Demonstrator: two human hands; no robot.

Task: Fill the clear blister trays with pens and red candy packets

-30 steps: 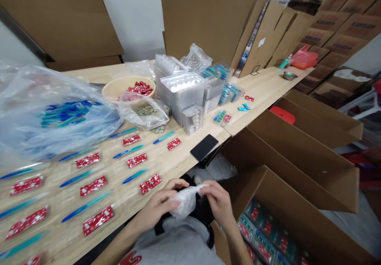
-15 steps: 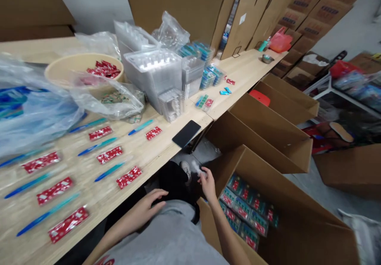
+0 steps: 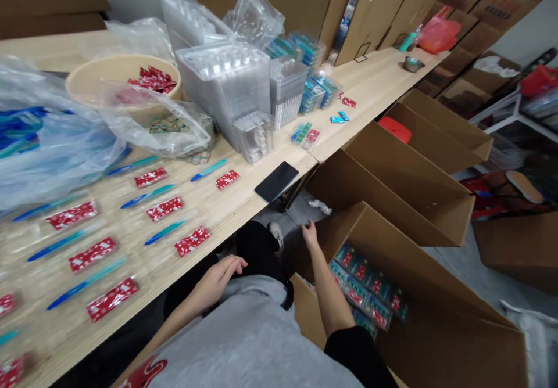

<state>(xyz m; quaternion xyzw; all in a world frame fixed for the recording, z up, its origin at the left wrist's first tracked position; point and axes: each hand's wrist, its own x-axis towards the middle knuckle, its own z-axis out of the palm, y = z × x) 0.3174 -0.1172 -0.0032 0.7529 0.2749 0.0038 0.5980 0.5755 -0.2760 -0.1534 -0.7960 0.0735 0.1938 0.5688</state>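
Observation:
My left hand (image 3: 217, 279) rests open on my lap just below the edge of the wooden table (image 3: 244, 199), holding nothing. My right hand (image 3: 310, 234) reaches down toward the floor beside the flap of a cardboard box (image 3: 440, 318); its fingers look loose and hold nothing. A crumpled piece of clear plastic (image 3: 320, 205) lies on the floor a little beyond that hand. On the table, rows of blue pens (image 3: 164, 232) lie next to red packets (image 3: 192, 241).
A black phone (image 3: 276, 181) lies at the table edge. Stacked clear plastic trays (image 3: 235, 83), a beige bowl (image 3: 93, 73) of red packets and large plastic bags (image 3: 47, 150) crowd the table. The box at my right holds packed blister packs (image 3: 370, 298). More open boxes (image 3: 410, 184) stand beyond.
Both hands held crumpled plastic in my lap. The right hand carried it down to the floor and let it go; the left hand dropped onto my lap.

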